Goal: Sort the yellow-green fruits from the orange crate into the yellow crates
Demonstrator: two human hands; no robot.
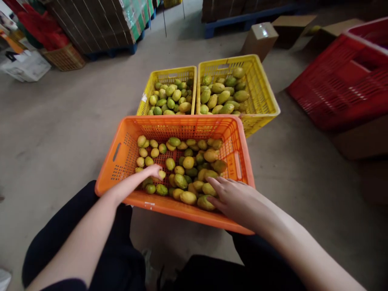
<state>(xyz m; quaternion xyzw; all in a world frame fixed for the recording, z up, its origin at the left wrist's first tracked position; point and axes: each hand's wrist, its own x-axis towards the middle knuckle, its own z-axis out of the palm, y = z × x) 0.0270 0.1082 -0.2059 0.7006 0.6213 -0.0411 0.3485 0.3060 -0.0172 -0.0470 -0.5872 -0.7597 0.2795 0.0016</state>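
Note:
An orange crate (182, 212) holds many yellow and green fruits, with small ones at its left and larger ones toward its right. My left hand (155, 171) is inside the crate, its fingers closed on a small yellow fruit (162, 174). Over the right part of the crate is my right hand (226, 196), palm down with fingers spread, at the large fruits near the front right. A green-yellow fruit (205, 202) lies by its thumb. Whether the fingertips touch any fruit is hard to tell.
Behind the orange crate stand two yellow crates of fruit, one at left (172, 74) and one at right (260, 93). A red crate (342, 81) is at the right. Cardboard boxes (261, 38) and loaded pallets (100, 24) stand farther back.

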